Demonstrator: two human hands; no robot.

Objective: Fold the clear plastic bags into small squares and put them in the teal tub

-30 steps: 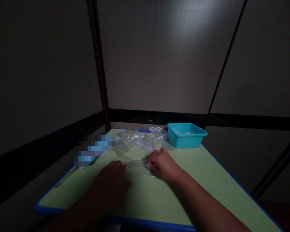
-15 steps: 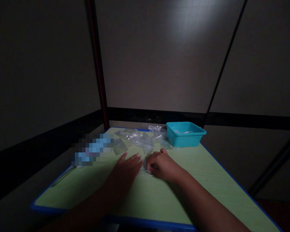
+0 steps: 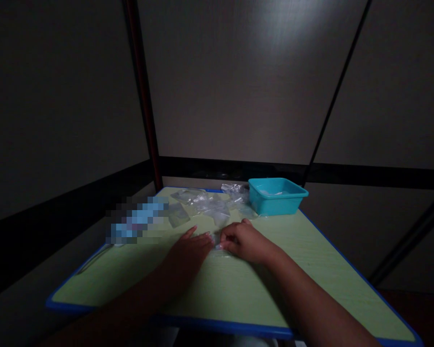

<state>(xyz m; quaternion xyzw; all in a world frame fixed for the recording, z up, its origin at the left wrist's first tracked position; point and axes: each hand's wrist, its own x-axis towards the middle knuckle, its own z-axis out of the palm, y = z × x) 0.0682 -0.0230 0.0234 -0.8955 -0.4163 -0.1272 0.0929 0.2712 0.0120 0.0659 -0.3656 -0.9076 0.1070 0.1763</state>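
A small clear plastic bag (image 3: 220, 252) lies on the green table between my hands, partly hidden by them. My left hand (image 3: 191, 248) rests palm down with its fingers stretched out, the fingertips at the bag's left side. Thumb and fingers of my right hand (image 3: 240, 241) are pinched together on the bag's right side. Beyond the hands, several clear plastic bags (image 3: 206, 205) lie spread and overlapping on the table.
A turquoise basket (image 3: 278, 206) with clear plastic inside stands at the back right of the table (image 3: 311, 289). On the left lies a blurred-out blue item (image 3: 139, 219) with a cable running to the table's edge. Walls stand behind and to the left.
My right thumb and fingers have closed together at the bag. My left fingers lie a little closer together. The view has shifted slightly.
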